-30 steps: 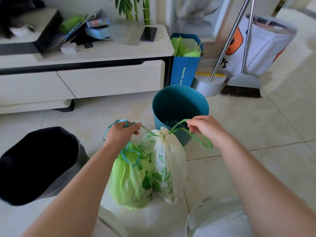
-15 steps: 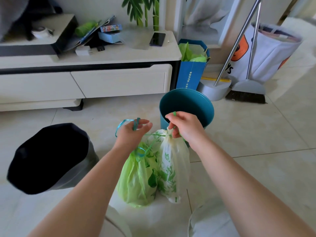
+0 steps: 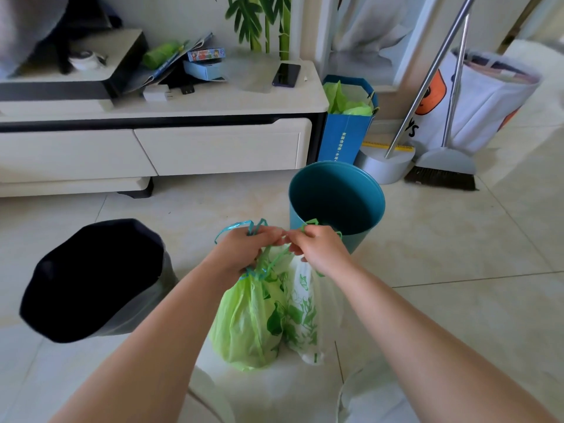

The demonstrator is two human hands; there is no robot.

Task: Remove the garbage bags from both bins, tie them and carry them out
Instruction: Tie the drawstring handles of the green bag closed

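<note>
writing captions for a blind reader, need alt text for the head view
Both hands, left hand and right hand, meet over the drawstrings of two garbage bags, a green bag and a white leaf-print bag, on a tiled floor between an empty teal bin and a black-lined bin.

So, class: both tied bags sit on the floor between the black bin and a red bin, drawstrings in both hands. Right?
Not quite: the head view shows the second bin is teal, not red. The bags, black bin, left hand and right hand are as stated.
</note>
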